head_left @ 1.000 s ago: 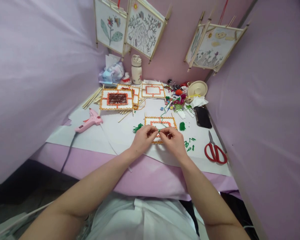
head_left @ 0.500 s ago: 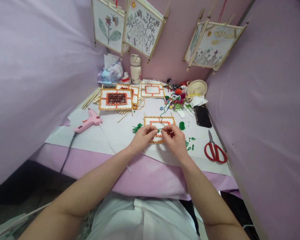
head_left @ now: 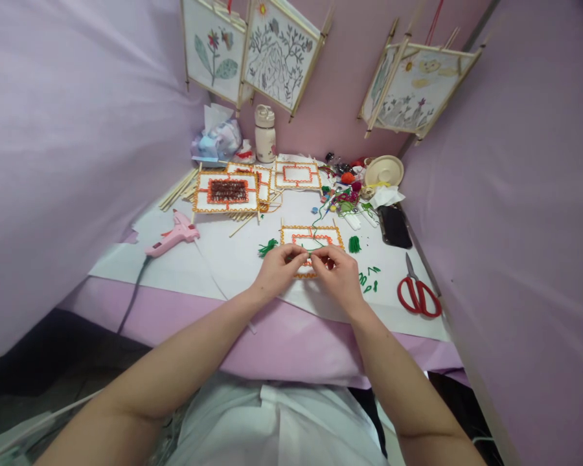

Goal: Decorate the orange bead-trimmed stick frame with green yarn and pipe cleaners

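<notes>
My left hand (head_left: pixel 279 269) and my right hand (head_left: pixel 337 273) meet fingertip to fingertip over a white panel with an orange scalloped border (head_left: pixel 312 238). Both hands are pinched on a thin green cord (head_left: pixel 315 223) that runs up from my fingers toward the pile of craft bits. Small green tassels lie on either side of the panel, one on the left (head_left: pixel 268 247) and one on the right (head_left: pixel 354 244). The near half of the panel is hidden under my hands.
A pink glue gun (head_left: pixel 173 234) lies at the left with its cable over the edge. Red scissors (head_left: pixel 418 294) and a black phone (head_left: pixel 394 226) sit at the right. More bordered panels (head_left: pixel 227 192), sticks, a bottle (head_left: pixel 265 134) and a bowl (head_left: pixel 383 171) stand behind. Paper lanterns hang above.
Both hands stay pinched together on the green cord, with only small finger shifts. My head has moved slightly.
</notes>
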{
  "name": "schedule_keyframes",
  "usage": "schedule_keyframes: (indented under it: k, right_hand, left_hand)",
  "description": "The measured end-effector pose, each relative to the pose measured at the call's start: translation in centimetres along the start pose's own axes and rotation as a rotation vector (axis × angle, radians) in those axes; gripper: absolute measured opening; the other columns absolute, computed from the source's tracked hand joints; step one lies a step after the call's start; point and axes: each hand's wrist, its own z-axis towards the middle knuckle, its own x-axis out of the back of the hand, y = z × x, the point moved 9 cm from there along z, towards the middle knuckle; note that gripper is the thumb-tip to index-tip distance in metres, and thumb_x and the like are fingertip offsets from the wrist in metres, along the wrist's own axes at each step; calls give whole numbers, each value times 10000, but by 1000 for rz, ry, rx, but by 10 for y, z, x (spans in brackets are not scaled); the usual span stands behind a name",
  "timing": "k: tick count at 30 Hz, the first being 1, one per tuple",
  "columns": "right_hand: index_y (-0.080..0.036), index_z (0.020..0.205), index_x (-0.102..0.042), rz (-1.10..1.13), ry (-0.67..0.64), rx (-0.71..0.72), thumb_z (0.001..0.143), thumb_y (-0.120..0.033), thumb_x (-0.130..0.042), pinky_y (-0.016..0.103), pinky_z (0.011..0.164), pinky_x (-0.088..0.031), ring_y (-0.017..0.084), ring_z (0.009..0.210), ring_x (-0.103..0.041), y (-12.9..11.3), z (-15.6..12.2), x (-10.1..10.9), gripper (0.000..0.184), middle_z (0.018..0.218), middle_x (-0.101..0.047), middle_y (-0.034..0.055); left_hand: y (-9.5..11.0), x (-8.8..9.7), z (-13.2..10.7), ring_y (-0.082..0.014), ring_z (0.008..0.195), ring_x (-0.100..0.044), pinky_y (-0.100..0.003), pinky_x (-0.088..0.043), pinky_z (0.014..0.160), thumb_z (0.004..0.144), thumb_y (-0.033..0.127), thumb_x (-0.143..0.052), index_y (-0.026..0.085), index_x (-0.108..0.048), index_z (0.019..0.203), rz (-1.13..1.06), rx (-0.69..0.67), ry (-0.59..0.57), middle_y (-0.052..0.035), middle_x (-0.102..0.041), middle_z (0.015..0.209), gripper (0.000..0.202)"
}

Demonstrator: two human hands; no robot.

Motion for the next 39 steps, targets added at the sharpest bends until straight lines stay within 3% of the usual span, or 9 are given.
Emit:
schedule_keyframes:
  k: [4,12,19,22,24,26,30,33,39]
  right_hand:
    - [-198,667,-581,11,38,-27,766,-198,-557,277,632,-416,136,625,-512,2,-1,2,102,676,-584,-3]
    - [-181,677,-605,279,10,-340,706,-266,-591,253,554,-413,127,582,-501,30,-1,-1,91,638,-579,-10]
    - [-179,687,-614,358,17,-405,693,-317,-606,247,538,-409,119,563,-487,37,-1,0,138,620,-561,-17]
    - [-180,684,-614,372,14,-412,693,-318,-609,249,547,-408,117,559,-480,36,-1,0,139,612,-550,-21]
    - [-179,685,-615,376,7,-411,692,-316,-612,250,555,-405,116,563,-478,36,-1,-1,137,614,-549,-22]
    - [-179,687,-619,368,0,-401,692,-312,-612,251,567,-405,119,581,-487,34,0,-1,133,628,-560,-17]
    - [-181,684,-620,358,-23,-385,687,-324,-616,255,568,-407,126,592,-493,32,0,-4,143,631,-575,-12]
    - [-181,678,-617,374,-53,-390,687,-339,-617,257,560,-398,125,577,-479,31,-1,-8,159,609,-561,-16]
    - [-183,660,-608,385,-76,-404,682,-328,-610,257,543,-360,116,545,-440,33,-2,-11,146,578,-526,-30]
  left_hand:
    - [0,0,-1,-132,675,-558,-251,-439,644,775,318,-621,154,-664,759,-6,27,12,-14,-647,729,170]
    - [-12,-8,-2,-90,525,-435,-222,-348,502,739,369,-639,155,-621,772,-207,179,-30,26,-531,610,217]
    - [-15,-2,1,-100,527,-444,-222,-353,498,788,342,-590,164,-597,753,-84,145,-4,29,-509,597,182]
    - [-3,1,0,-115,613,-516,-230,-400,543,864,344,-521,165,-615,911,-6,45,-12,-16,-619,777,208]
    - [13,1,-3,-123,718,-561,-243,-441,617,872,335,-545,180,-587,1090,102,-104,-16,-60,-643,1030,271]
    - [29,-1,-9,-134,790,-572,-266,-462,702,836,323,-629,197,-540,1189,247,-270,-22,-83,-607,1159,385]
    - [40,-8,-18,-154,805,-569,-303,-457,789,852,282,-630,190,-567,1076,446,-451,-13,-58,-641,994,250]
    - [36,-9,-18,-156,788,-576,-295,-451,764,888,277,-581,186,-588,961,482,-458,10,-39,-642,879,117]
    - [39,-9,-19,-155,769,-565,-287,-431,744,900,244,-547,180,-608,864,487,-480,21,-34,-643,803,95]
